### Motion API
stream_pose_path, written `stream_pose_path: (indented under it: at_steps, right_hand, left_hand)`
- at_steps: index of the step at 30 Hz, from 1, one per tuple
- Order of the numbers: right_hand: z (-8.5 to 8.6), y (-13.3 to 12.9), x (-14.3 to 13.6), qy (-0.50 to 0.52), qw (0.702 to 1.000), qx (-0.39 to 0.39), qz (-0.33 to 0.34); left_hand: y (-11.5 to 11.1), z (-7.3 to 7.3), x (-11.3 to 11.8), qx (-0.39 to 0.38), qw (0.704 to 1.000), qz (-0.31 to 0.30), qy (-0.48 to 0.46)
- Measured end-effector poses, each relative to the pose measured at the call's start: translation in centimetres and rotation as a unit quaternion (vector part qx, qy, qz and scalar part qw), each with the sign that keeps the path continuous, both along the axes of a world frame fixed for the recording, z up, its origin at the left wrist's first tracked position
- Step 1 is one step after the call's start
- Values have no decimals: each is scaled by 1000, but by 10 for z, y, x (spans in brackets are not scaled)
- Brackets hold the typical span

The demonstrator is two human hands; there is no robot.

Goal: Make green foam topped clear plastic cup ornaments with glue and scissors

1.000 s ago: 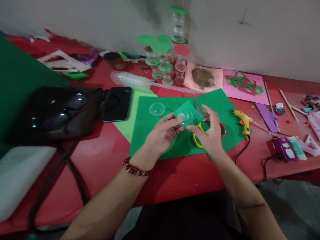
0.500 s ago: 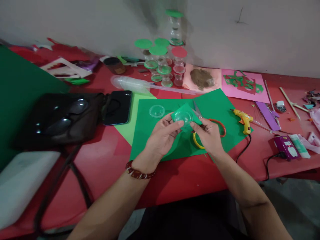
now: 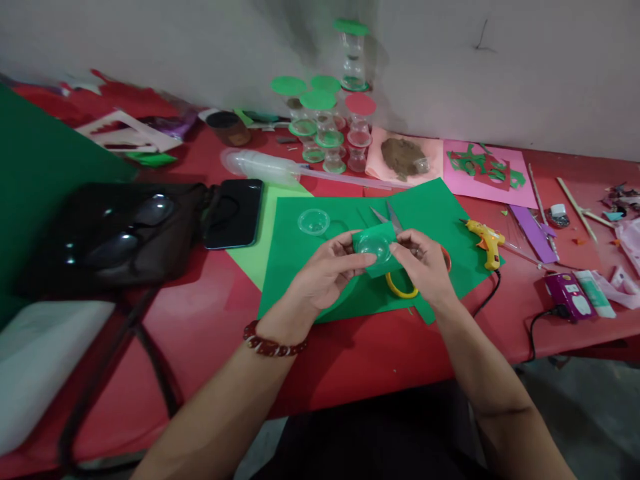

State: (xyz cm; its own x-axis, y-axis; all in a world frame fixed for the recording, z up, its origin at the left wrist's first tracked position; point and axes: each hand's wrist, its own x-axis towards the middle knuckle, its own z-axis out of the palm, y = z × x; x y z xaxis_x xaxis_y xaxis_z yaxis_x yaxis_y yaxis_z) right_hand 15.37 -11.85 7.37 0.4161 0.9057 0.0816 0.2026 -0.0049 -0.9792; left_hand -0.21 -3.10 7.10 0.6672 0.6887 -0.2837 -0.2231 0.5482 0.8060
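Note:
My left hand (image 3: 333, 270) and my right hand (image 3: 424, 261) meet over the green sheet (image 3: 300, 267). Between them is a small square of green paper (image 3: 383, 233) with a clear plastic cup (image 3: 376, 249) pressed against it. The left thumb and fingers pinch its left side; the right thumb and fingers pinch its right side. Scissors (image 3: 400, 285) with yellow and orange handles lie open beneath my right hand, partly hidden by it. To the left, a second clear plastic cup (image 3: 314, 222) rests on the green sheet.
Stacked clear cups with green and red paper discs (image 3: 320, 120) stand at the wall. A yellow glue gun (image 3: 485, 241) with a cord lies right. Brown powder (image 3: 403, 157) sits on paper behind. A phone (image 3: 234, 213), black bag (image 3: 110, 240) and purple power box (image 3: 570, 295) flank the work area.
Both hands have shifted slightly right with the paper and cup. The paper has turned from a diamond angle to nearly square-on, and more of the scissor blades shows.

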Motion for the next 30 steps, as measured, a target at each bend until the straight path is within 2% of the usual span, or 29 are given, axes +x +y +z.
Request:
stream_pose_path:
  at_steps: [4,7,10,13,18,22,25,28,30]
  right_hand:
    - [1,-1,0,-17,1000,-1,8]
    - [-2,-2,-4,-34,999,6,-13]
    - [-4,-1,-7,-34,999,15,-31]
    - [-4,0,-6,-16,1000,17,-18]
    - [-7,0,-7,-22,999,28,-17]
    - [-12,0,-12,-26,998,44,-47]
    - [-12,1,-11,8,998,60,-26]
    - [-9,2,-7,-7,998,64,4]
    - [-10,1,-7,-35,998,55,-5]
  left_hand:
    - [0,0,-2,19,1000,-17,13]
    - [-1,-1,0,18,1000,-15,10]
    - [-1,-3,3,0,1000,30,-6]
    - [-1,-4,4,-13,998,66,-19]
    - [-4,-3,4,11,999,27,-13]
    - [-5,-2,4,5,999,43,-18]
    - [-4,-2,3,-9,998,54,-21]
    - [-3,-2,2,6,1000,12,4]
    - [-4,-2,2,16,1000,-3,17]
